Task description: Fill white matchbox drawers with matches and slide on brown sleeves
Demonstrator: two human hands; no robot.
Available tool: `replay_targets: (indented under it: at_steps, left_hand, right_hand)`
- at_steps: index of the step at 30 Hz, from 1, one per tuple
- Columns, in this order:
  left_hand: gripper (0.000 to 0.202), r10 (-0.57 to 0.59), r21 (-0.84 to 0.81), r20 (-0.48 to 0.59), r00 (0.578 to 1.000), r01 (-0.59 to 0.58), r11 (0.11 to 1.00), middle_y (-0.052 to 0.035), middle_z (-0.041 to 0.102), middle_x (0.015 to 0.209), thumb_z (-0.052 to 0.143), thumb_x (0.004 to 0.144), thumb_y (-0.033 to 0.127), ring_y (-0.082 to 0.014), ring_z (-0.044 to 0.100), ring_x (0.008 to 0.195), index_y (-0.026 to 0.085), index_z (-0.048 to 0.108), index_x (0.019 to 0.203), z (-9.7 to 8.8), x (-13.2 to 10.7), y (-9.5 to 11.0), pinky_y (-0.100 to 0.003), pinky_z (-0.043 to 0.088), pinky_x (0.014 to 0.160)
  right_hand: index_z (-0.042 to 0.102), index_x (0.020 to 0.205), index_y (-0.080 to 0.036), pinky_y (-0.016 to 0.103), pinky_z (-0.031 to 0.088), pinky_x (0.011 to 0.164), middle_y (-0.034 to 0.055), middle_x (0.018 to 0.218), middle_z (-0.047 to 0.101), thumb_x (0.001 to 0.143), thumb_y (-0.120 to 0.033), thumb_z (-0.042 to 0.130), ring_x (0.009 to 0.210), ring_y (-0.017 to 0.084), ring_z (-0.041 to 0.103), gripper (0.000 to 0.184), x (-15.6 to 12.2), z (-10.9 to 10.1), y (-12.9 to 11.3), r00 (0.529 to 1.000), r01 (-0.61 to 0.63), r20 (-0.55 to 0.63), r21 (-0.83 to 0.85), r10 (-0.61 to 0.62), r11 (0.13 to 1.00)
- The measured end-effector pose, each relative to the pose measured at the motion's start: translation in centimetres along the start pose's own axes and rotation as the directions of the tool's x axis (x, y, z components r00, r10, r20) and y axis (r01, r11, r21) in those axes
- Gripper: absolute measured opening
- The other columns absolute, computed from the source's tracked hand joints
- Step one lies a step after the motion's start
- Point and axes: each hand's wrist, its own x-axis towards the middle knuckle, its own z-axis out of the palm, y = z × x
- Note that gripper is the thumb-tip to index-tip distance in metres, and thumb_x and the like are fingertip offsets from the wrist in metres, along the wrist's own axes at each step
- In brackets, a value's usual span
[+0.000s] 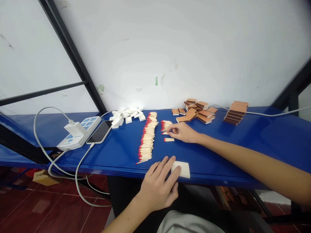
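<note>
My right hand reaches in from the right with thumb and fingertips pinched together at a small group of matches. Just behind it lies another small pile of red-tipped matches, and in front a short row of matches. At the bench's front edge my left hand has its fingers stretched out, with forefinger and thumb touching a white matchbox tray. The tray's left end is partly covered by those fingers. A long bank of matches runs front to back beyond my left hand.
White matchbox trays are heaped at the back. Brown matchbox covers lie in a loose pile, beside a leaning stack of covers. A power strip, a phone and white cables occupy the left of the blue bench.
</note>
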Motion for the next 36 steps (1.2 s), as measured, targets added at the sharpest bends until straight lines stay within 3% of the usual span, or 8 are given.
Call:
replay_targets:
  at_steps: [15, 36]
  left_hand:
    - [0.042, -0.004, -0.007, 0.008, 1.0, 0.004, 1.0, -0.0142, 0.057, 0.142, 0.053, 0.084, 0.023, -0.0294, 0.058, 0.126, 0.015, 0.062, 0.124, -0.04, 0.03, -0.01, -0.039, 0.047, 0.096]
    - [0.042, -0.005, -0.002, 0.009, 1.0, 0.005, 1.0, -0.0139, 0.057, 0.141, 0.053, 0.085, 0.023, -0.0296, 0.059, 0.125, 0.016, 0.061, 0.125, -0.03, 0.06, -0.02, -0.039, 0.048, 0.095]
  right_hand:
    - [0.074, 0.093, -0.016, 0.024, 0.03, 0.056, -0.0038, 0.056, 0.05, 0.086, -0.032, 0.059, 0.052, 0.01, 0.041, 0.023, 0.09, -0.17, -0.21, 1.0, -0.012, 0.019, 0.01, 0.012, 1.0]
    - [0.062, 0.084, -0.018, 0.023, 0.029, 0.058, -0.0051, 0.06, 0.05, 0.085, -0.025, 0.057, 0.053, 0.01, 0.041, 0.009, 0.18, -0.35, -0.49, 0.997, -0.021, 0.067, -0.047, 0.024, 0.999]
